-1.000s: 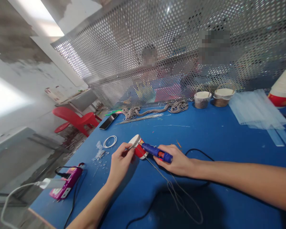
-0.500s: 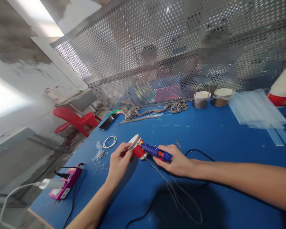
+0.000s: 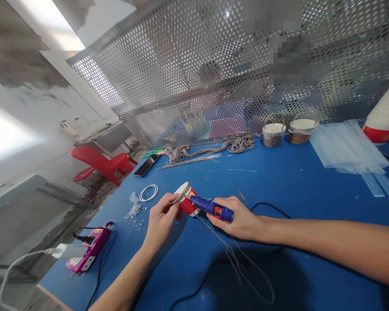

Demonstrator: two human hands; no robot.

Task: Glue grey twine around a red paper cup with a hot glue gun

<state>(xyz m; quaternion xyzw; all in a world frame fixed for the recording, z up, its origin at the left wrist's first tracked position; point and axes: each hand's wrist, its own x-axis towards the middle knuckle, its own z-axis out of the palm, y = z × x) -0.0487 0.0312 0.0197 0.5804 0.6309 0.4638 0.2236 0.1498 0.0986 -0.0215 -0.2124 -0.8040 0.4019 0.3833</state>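
My left hand grips a red and white paper cup, tilted on its side above the blue table. Grey cord runs along the cup's side and trails down in loose loops to the right. In my right hand is a blue hot glue gun, its nozzle close against the cord on the cup. Whether the nozzle touches the cup I cannot tell. My left fingertips also press on the cord near the cup's rim.
A purple power strip with plugs lies at left, near white rings and a phone. Grey cord bundles, two small baskets, translucent sheets and stacked cups line the back before a perforated metal screen. A black cable crosses the table.
The glue gun's nozzle has shifted very slightly to the left along the cup. Both hands keep their hold, and the view has moved a little.
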